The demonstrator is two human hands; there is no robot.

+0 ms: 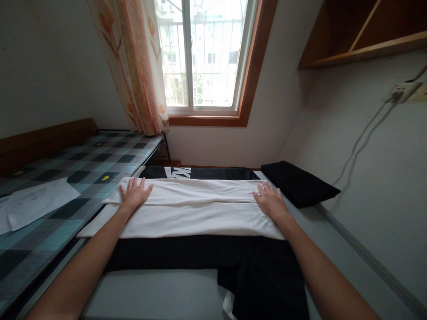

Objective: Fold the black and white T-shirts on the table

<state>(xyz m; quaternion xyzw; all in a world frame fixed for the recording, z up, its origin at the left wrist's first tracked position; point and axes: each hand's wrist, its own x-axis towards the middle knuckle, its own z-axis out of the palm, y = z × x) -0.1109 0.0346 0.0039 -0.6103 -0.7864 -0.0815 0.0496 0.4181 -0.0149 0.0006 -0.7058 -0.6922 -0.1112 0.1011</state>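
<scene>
A white folded garment [193,209] lies across a grey table [160,293], spread long from left to right. My left hand [134,194] rests flat on its left end, fingers spread and open. Flat on the right end lies my right hand [269,200], fingers stretched out. Under the white cloth lies a black garment [260,275] that reaches toward the near edge. Another black piece with white lettering [187,173] shows behind the white one.
A folded black cloth [298,183] sits at the table's far right by the wall. A checked mattress [66,178] with a paper sheet [36,202] is at left. Window [203,53], curtain [133,66] and wooden shelf [360,31] are beyond.
</scene>
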